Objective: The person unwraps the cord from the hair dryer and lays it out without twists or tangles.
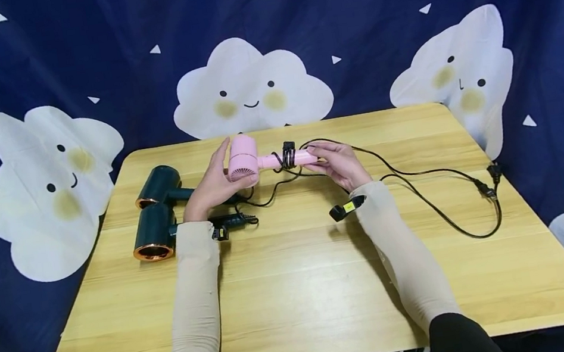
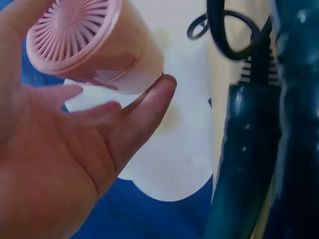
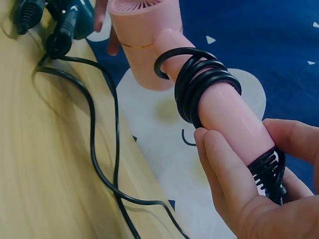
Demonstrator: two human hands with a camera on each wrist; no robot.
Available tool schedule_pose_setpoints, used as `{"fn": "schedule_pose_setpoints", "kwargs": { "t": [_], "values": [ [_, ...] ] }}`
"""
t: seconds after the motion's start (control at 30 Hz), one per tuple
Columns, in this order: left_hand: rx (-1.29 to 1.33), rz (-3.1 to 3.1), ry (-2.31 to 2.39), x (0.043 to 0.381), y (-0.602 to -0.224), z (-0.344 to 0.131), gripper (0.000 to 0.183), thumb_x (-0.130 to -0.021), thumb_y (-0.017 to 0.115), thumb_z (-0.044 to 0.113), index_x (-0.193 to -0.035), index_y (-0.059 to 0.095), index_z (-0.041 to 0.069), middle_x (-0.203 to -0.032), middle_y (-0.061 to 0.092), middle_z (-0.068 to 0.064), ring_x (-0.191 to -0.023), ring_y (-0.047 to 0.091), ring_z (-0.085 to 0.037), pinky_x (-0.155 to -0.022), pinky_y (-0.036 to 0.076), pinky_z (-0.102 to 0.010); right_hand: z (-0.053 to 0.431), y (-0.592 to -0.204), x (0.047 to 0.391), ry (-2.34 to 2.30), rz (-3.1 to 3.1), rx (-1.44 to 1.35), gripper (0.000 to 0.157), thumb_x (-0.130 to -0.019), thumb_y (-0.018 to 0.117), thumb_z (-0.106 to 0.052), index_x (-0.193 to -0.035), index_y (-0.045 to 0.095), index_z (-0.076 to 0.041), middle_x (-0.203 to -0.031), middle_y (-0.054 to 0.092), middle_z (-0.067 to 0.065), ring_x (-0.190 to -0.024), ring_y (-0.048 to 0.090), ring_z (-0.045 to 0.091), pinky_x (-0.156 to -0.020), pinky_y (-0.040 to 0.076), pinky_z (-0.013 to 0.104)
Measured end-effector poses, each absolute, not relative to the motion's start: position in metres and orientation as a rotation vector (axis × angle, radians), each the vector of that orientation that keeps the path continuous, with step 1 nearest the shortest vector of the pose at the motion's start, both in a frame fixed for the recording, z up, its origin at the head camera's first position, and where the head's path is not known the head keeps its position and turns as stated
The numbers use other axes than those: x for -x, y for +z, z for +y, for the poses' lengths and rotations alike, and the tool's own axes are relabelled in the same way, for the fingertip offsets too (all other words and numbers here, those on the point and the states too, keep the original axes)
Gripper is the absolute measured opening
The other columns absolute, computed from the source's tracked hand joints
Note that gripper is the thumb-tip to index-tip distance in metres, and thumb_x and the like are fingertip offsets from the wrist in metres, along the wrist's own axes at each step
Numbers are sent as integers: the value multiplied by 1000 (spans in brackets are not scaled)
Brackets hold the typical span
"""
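Both hands hold a pink hair dryer above the back half of the table, its handle pointing right. With thumb and fingers on either side, my left hand grips the dryer's round head; the ribbed grille faces the left wrist camera. My right hand pinches the lower end of the handle. A black cord is wound in several loops around that handle, and its plug sticks up from the coil in the head view.
Two dark green hair dryers with copper rims, a rear one and a front one, lie by the left forearm. Their black cords run right across the wooden table to plugs near its right edge.
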State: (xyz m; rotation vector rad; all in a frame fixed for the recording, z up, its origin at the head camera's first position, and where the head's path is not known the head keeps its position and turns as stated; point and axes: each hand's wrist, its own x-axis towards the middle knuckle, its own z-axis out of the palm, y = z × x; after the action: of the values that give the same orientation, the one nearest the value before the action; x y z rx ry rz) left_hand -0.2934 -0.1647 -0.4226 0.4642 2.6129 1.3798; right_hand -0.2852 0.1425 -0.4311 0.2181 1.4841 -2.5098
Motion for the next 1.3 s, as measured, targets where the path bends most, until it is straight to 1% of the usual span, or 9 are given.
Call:
{"fn": "schedule_pose_setpoints", "kwargs": {
  "t": [0.1,0.23,0.37,0.53,0.73,0.83,0.97,1.17,1.3],
  "values": [
    [-582,2665,1269,294,-420,-165,117,-74,85,42,-158,3,37,-166,7,-4,-139,40,-32,-109,42,-51,142,-433,283,-2487,1478,-180,17,-90,66,3,-103,75,-3,-113,62,17,-86,74,25,-83,57,34],
    [-671,2733,1084,293,-415,-167,119,-71,86,48,-159,8,32,-167,2,-5,-150,21,-34,-114,35,-54,141,-434,282,-2462,1494,-145,17,-90,65,3,-97,77,-7,-108,65,15,-85,74,24,-84,57,34],
    [-682,2721,1001,292,-412,-170,119,-68,86,53,-158,11,35,-167,-3,-1,-148,26,-36,-106,44,-51,140,-433,281,-2450,1513,-136,19,-90,64,5,-100,77,-6,-107,64,15,-84,75,24,-82,57,33],
    [-681,2724,929,292,-410,-172,120,-65,85,59,-158,13,36,-167,-6,2,-141,38,-35,-96,50,-47,138,-431,279,-2442,1515,-126,27,-90,65,5,-116,69,3,-108,64,16,-86,75,24,-81,58,32],
    [-701,2707,956,293,-412,-175,117,-63,88,56,-157,21,31,-165,6,-5,-134,40,-30,-97,48,-46,137,-431,277,-2415,1515,-115,19,-91,63,5,-104,75,-3,-109,63,16,-89,74,23,-82,58,32],
    [-723,2697,981,295,-413,-177,116,-61,89,56,-156,26,29,-162,13,-7,-128,41,-28,-97,47,-45,137,-432,277,-2405,1511,-119,27,-91,63,5,-118,69,2,-112,62,17,-90,74,24,-82,58,33],
    [-728,2696,989,296,-414,-179,115,-60,89,57,-154,29,31,-162,13,-8,-128,41,-28,-95,48,-46,137,-433,277,-2396,1495,-113,43,-91,62,6,-133,53,12,-114,60,17,-90,73,24,-83,58,34],
    [-742,2687,1025,296,-415,-178,109,-59,90,55,-151,35,34,-160,18,-7,-121,45,-27,-87,50,-42,142,-432,276,-2363,1452,-109,25,-91,62,6,-114,71,1,-114,61,16,-91,73,25,-85,58,36],
    [-741,2686,1057,294,-414,-177,104,-58,91,55,-147,40,39,-159,17,-4,-118,47,-26,-81,52,-38,148,-431,276,-2316,1458,-76,23,-92,61,5,-113,69,2,-116,59,17,-93,72,25,-86,58,35]
  ]
}}
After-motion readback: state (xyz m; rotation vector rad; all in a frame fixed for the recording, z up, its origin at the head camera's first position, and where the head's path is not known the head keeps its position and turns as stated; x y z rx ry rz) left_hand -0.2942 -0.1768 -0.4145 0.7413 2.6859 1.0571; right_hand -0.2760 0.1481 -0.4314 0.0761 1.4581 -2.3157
